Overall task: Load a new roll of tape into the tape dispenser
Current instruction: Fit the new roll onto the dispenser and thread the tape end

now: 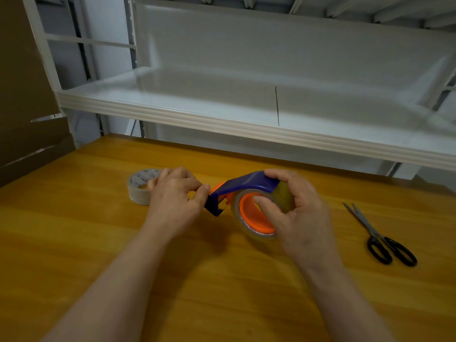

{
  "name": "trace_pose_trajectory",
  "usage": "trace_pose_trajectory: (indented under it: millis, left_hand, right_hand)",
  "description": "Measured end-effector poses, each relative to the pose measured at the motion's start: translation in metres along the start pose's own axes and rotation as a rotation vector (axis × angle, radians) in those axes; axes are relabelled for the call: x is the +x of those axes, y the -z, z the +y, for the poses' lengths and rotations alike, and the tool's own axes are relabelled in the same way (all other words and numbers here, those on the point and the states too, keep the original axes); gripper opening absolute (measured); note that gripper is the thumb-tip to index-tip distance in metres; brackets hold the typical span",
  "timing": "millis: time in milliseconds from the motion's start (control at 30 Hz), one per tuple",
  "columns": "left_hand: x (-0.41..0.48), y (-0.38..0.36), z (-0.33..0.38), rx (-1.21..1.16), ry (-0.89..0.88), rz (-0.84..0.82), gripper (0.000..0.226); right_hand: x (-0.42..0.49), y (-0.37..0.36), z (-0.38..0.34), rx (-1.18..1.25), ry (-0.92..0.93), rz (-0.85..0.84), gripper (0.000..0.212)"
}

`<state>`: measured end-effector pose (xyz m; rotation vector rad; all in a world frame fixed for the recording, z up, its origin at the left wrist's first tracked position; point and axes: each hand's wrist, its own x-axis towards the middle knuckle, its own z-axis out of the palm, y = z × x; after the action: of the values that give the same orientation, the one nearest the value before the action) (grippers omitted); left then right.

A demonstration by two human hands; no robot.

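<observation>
My right hand grips a blue tape dispenser just above the wooden table, fingers over its top and thumb inside the orange hub. A clear tape roll sits on that orange hub. My left hand pinches at the dispenser's front end, by the orange part near the cutter; what lies between the fingertips is too small to tell. A second clear tape roll with a printed core lies flat on the table, partly hidden behind my left hand.
Black-handled scissors lie on the table to the right. A white metal shelf overhangs the table's far edge. Brown cardboard stands at the left.
</observation>
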<state>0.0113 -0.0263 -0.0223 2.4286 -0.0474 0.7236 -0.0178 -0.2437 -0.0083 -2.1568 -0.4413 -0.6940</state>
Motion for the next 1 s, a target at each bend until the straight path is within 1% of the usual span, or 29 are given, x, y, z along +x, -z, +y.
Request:
trace_pose_trajectory:
  millis: [133, 267, 367, 433, 533, 600, 733, 900, 1000]
  left_hand:
    - [0.002, -0.002, -0.005, 0.035, -0.023, -0.01, 0.024]
    - [0.004, -0.005, -0.009, 0.091, -0.021, -0.075, 0.035]
    - [0.004, -0.007, -0.011, 0.116, -0.007, -0.117, 0.036]
    - [0.004, -0.008, -0.012, 0.091, 0.011, -0.138, 0.049]
    - [0.003, -0.011, -0.012, 0.044, 0.047, -0.156, 0.08]
    - [0.003, -0.013, -0.012, 0.035, 0.053, -0.148, 0.091]
    - [0.003, -0.012, -0.012, 0.029, 0.066, -0.139, 0.092]
    - [0.003, -0.008, -0.004, 0.019, 0.125, -0.177, 0.088]
    - [0.003, -0.008, -0.005, 0.015, 0.125, -0.189, 0.087]
  right_hand:
    - [0.001, -0.002, 0.003, 0.002, -0.013, -0.012, 0.05]
    - [0.001, -0.003, 0.004, -0.022, -0.035, -0.009, 0.051]
    - [0.001, -0.004, 0.004, -0.045, -0.041, -0.022, 0.05]
    - [0.001, -0.004, 0.004, -0.049, -0.049, -0.033, 0.048]
    - [-0.001, -0.006, 0.003, -0.072, -0.042, -0.053, 0.048]
    - [-0.001, -0.008, 0.002, -0.095, -0.043, -0.081, 0.048]
    - [-0.002, -0.009, 0.001, -0.133, -0.061, -0.15, 0.046]
    - [-0.002, -0.008, -0.001, -0.134, -0.083, -0.184, 0.046]
    - [-0.002, -0.008, -0.002, -0.146, -0.094, -0.197, 0.045]
